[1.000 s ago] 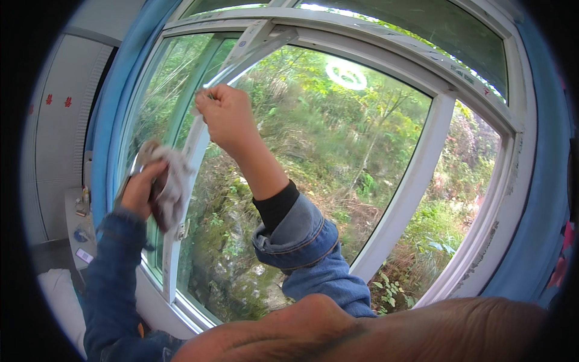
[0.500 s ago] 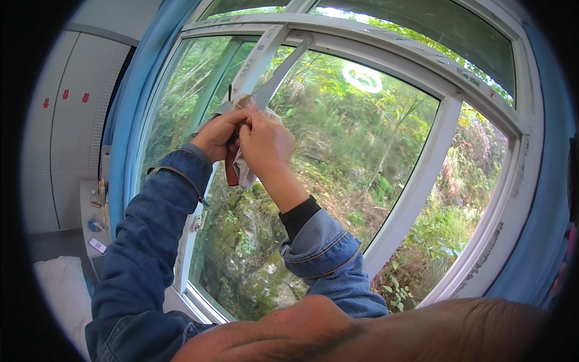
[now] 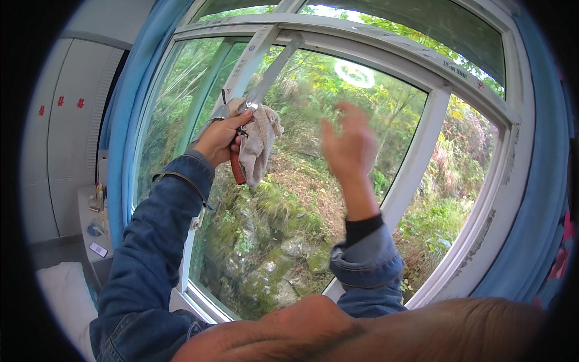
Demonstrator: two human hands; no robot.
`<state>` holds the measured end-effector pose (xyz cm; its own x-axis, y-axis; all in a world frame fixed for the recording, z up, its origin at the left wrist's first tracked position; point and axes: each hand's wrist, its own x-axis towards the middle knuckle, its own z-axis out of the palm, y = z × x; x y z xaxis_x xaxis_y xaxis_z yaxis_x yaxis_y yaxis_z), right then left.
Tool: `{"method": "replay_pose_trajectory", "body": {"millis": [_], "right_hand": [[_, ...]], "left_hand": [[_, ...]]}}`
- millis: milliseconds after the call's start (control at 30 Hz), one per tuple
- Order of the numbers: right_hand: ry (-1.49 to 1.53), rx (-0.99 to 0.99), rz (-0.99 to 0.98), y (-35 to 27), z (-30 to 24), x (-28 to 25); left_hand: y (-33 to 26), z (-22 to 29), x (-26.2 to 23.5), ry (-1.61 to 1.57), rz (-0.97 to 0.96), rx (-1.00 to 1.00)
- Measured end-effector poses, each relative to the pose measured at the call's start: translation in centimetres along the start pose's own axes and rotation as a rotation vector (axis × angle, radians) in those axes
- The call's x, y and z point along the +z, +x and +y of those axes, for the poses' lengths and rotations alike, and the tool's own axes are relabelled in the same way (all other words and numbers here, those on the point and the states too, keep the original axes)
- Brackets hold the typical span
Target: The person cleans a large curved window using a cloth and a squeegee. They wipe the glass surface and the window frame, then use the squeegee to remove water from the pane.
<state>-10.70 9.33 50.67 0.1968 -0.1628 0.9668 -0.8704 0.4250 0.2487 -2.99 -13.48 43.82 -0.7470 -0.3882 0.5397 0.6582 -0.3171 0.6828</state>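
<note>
My left hand (image 3: pixel 222 137) is raised in front of the window, with its fingers closed round a red-handled tool (image 3: pixel 237 168). Grey metal parts of that tool show above the fist, but its kind is hard to make out. A crumpled beige cloth (image 3: pixel 260 142) is gripped along with it and hangs down on the right side. From the top of the frame a long grey strip (image 3: pixel 274 69) slants down to the hand; whether I hold it cannot be told. My right hand (image 3: pixel 350 142) is apart from these, open and blurred, with nothing visible in it before the glass.
White window frame (image 3: pixel 413 175) surrounds the sliding panes, with greenery outside. Blue curtains (image 3: pixel 123 130) hang at both sides. At the left are a light cabinet (image 3: pixel 60 139), a small table with a phone (image 3: pixel 98 248) and bottles, and white bedding (image 3: pixel 65 295).
My right hand has let go of the cloth and moved away to the right, its fingers opening. More of the cloth now shows. My left hand keeps its hold on the tool and cloth.
</note>
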Motion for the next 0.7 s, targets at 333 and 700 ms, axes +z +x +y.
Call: {"method": "replay_pose_trajectory", "body": {"millis": [333, 700], "right_hand": [[-0.850, 0.307, -0.013, -7.0, 9.1, -6.7], [-0.571, -0.183, -0.195, -4.6, 11.9, -9.9]], "left_hand": [[0.2, -0.7, 0.7, 0.130, 0.107, 0.008], [-0.5, -0.5, 3.3, 0.158, 0.189, 0.046]]}}
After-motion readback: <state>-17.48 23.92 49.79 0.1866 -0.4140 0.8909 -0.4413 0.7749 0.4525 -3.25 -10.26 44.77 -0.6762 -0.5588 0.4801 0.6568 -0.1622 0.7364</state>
